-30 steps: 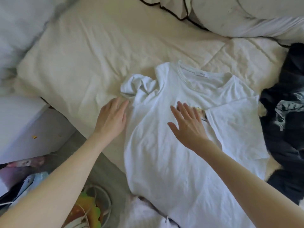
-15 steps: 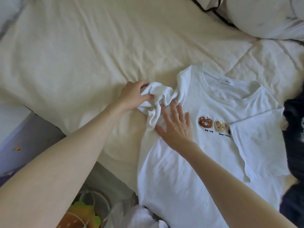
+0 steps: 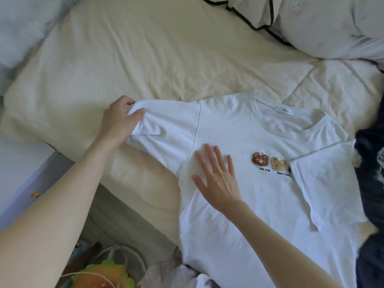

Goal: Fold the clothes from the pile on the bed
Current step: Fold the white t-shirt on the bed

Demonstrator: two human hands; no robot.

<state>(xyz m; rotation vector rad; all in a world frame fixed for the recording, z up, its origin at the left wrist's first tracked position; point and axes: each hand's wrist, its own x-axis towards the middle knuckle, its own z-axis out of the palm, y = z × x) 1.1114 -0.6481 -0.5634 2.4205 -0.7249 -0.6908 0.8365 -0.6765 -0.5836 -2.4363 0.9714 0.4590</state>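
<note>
1. The white cotton T-shirt (image 3: 270,215) runs off the bottom edge, so its hem is out of sight.
2. A folded-in sleeve (image 3: 324,183) covers the third embroidered patch and the end of the stitched wording.
3. The dark crumpled garment (image 3: 372,183) is cut by the right edge.
4. The small neck label (image 3: 285,111) is too blurred to read surely.
5. The left hand's (image 3: 118,121) fingertips are hidden in sleeve cloth.

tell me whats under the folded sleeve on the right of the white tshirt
The folded sleeve lies on the white t-shirt front, covering part of the bear print; the rest is hidden.
</note>
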